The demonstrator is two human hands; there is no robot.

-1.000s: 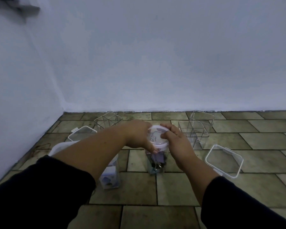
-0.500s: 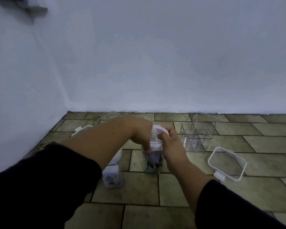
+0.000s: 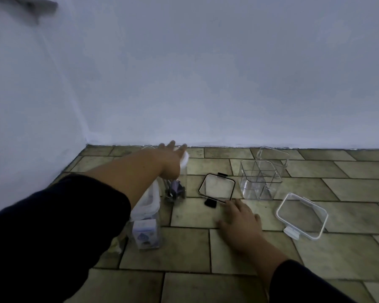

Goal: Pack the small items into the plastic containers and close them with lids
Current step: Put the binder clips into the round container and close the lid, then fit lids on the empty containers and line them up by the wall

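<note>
My left hand, fingers straight, covers the white lid, seating it, I judge. My right hand braces flat and open-fingered on the floor, the black-rimmed lid just beyond its fingertips.

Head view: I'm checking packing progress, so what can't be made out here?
All in the head view:
- Jar lid: mostly covered by the left hand; seating unclear.
- Lidded container: top partly hidden by the left forearm; contents blurred.
- Container by the wall: nearly all behind the left hand.
</note>
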